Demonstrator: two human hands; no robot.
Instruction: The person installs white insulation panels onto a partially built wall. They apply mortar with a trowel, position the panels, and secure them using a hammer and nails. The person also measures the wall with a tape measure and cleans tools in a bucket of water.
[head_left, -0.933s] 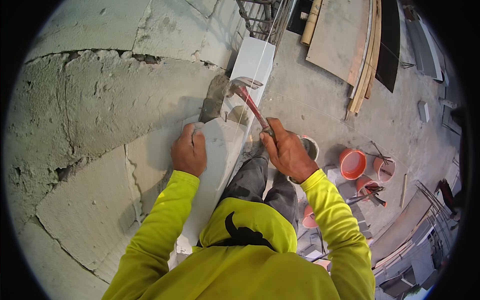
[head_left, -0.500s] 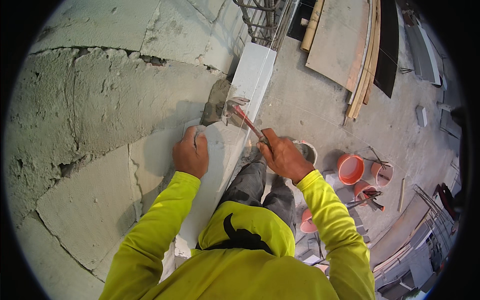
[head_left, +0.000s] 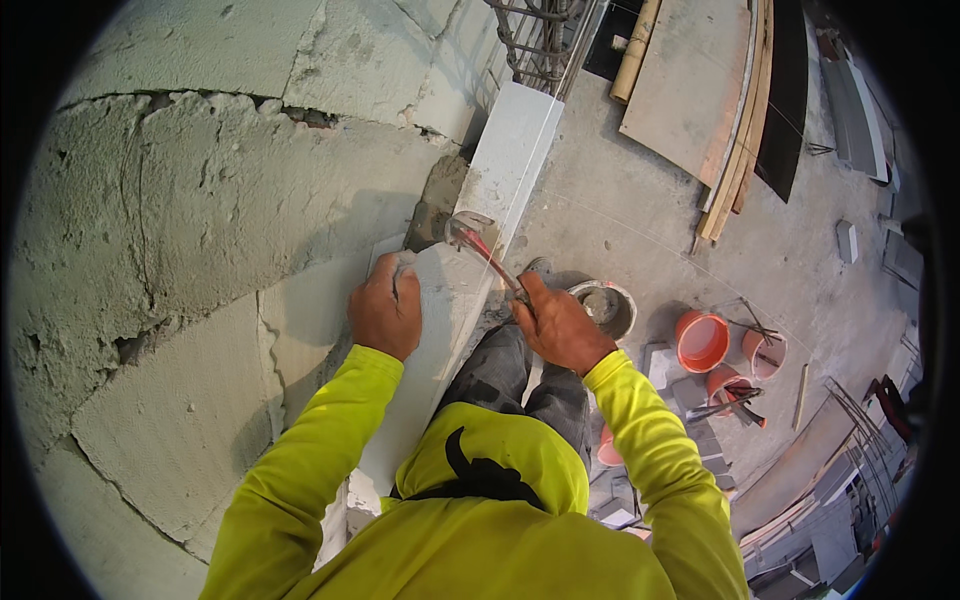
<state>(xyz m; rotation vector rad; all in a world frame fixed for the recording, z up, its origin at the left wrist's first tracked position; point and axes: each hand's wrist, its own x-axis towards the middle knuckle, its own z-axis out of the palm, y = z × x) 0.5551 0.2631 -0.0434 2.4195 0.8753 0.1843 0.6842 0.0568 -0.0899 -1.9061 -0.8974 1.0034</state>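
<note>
My right hand point(head_left: 566, 326) is wrapped round the handle of a claw hammer point(head_left: 484, 252) with red on its shaft. The hammer's head is at the near end of a pale, smooth block point(head_left: 512, 145), where it meets a nearer pale block point(head_left: 430, 340); whether it touches cannot be told. My left hand point(head_left: 384, 314) is closed at the left edge of the nearer block. A small grey bit shows between its thumb and fingers, too little to name. Dark wet mortar point(head_left: 438, 196) lies along the joint beside the wall.
A rough block wall point(head_left: 230, 190) rises on the left. A taut string runs along the blocks. On the floor at right are a mortar bucket point(head_left: 626, 312), an orange bucket point(head_left: 702, 340) and more buckets with tools. Boards point(head_left: 690, 90) lie farther off; rebar point(head_left: 540, 45) stands beyond the blocks.
The hammer head has come down and nearer, toward the joint between the blocks, with my right hand lower. My left hand stays closed at the block's edge. The view has shifted slightly.
</note>
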